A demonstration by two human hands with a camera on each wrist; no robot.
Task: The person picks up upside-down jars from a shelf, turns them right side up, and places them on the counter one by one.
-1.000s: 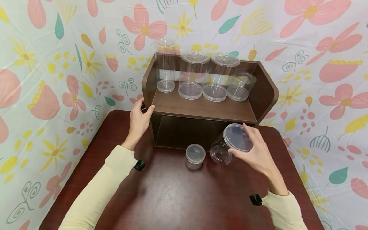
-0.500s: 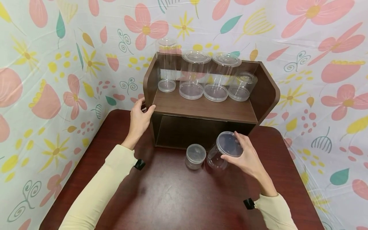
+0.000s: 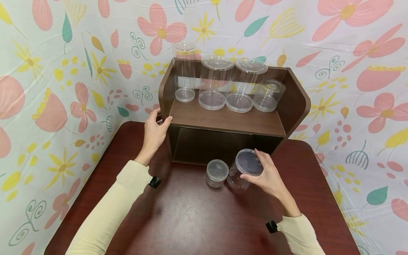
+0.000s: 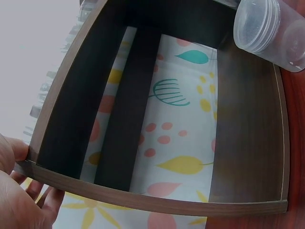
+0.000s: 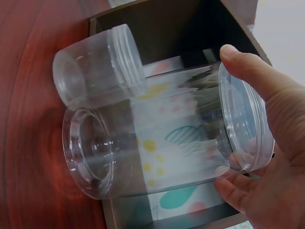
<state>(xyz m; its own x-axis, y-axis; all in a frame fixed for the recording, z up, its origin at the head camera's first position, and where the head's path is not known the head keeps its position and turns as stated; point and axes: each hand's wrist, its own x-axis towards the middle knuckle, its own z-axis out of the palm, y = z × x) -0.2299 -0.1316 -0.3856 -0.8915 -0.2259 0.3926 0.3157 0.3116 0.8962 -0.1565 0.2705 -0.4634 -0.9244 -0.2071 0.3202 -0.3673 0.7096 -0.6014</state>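
clear plastic, to judge by its look, made up the large jar (image 3: 237, 177) i inspected from my remote post. it was in front of the brown shelf unit (image 3: 294, 102), just to the right of the small jar (image 3: 216, 173); whether its base met the table (image 3: 191, 219) or hung slightly above it, i could not tell. the right hand (image 3: 270, 177) gripped it at the lid (image 3: 248, 162), thumb on one side, fingers on the other. the left hand (image 3: 155, 131) held the left side panel (image 3: 166, 94) of the shelf unit, fingers curled round its edge. four clear jars (image 3: 216, 83) stood in a row on the upper board (image 3: 226, 122). risks noted: first, the large jar and the small jar were touching or nearly so, and a sideways drift of the right hand could tip or shove the smaller one; see-through walls made that gap hard to read. second, the hold was high; were the lid loose, i judged, the body could drop away. third, a tug by the left hand could rock the shelf unit and unsettle the row above.
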